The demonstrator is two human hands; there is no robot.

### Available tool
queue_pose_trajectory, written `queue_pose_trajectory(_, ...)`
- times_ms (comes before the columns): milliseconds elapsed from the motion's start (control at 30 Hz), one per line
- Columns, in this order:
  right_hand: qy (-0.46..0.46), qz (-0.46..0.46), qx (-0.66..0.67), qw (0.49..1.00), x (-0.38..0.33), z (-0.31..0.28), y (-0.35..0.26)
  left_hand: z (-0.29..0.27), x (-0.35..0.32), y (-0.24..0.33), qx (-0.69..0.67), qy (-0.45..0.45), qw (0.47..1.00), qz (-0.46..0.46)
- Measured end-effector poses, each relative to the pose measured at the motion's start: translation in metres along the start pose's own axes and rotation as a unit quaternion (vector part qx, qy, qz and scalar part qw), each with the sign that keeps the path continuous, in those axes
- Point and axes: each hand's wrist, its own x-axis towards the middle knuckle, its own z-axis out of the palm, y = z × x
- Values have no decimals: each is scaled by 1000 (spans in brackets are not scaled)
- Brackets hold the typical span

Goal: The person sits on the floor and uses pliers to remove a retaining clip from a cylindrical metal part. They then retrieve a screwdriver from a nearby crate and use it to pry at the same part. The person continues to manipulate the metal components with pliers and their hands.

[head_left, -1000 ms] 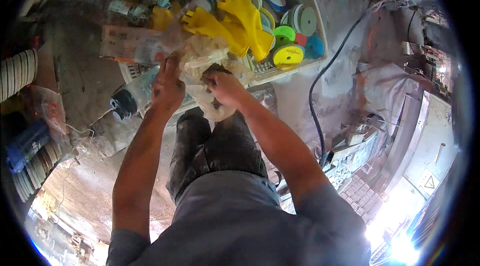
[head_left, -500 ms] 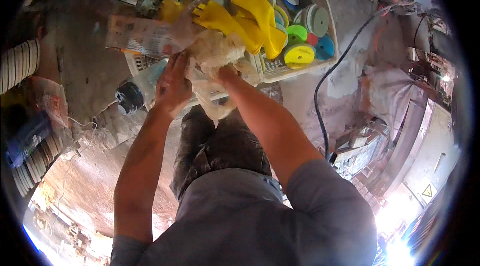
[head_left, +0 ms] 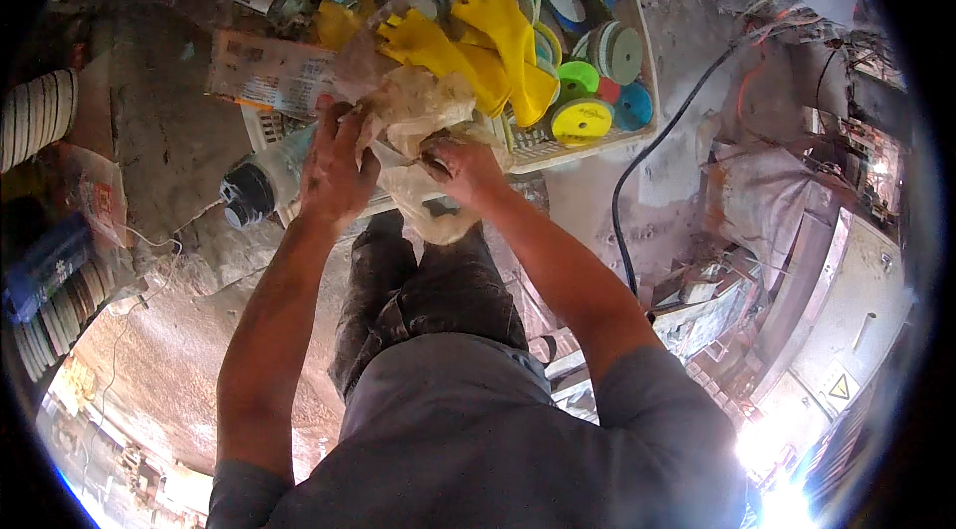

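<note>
A crumpled, see-through beige plastic bag [head_left: 423, 111] lies over the near edge of a white plastic crate [head_left: 588, 152]. My left hand [head_left: 337, 165] is closed on the bag's left side, fingers pointing away from me. At the bag's right side, my right hand [head_left: 466, 170] has its fingers curled in among the folds; something small and dark shows at the fingertips, too hidden to name. Just beyond the bag lie yellow rubber gloves [head_left: 513, 46]. Left of my left hand, a clear bottle with a black cap [head_left: 249, 195] rests on its side.
Round discs, among them a yellow one [head_left: 582, 121] and a blue one [head_left: 632, 107], fill the crate's right side. A printed plastic packet [head_left: 269, 73] lies at the left. A black cable [head_left: 657, 145] runs down at the right. Stacked striped pieces [head_left: 40, 119] stand far left.
My right hand has drawn back out of the bag's folds, and its curled fingers now show. The left hand keeps its hold on the bag. The view has shifted slightly.
</note>
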Motion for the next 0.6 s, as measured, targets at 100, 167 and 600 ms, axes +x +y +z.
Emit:
queue_pose_trajectory(100, 31, -47, -26, 998, -4, -20, -23, -7, -5, 10, 39, 29, 998, 42)
queue_pose_trajectory(167, 76, -93, -29, 992, -3, -35, -40, -12, -14, 18, 18, 50, 996, 72)
queue_pose_trajectory(600, 99, -115, -28, 988, -44, -116, -115, -19, -52, 101, -500, 16, 838, -216)
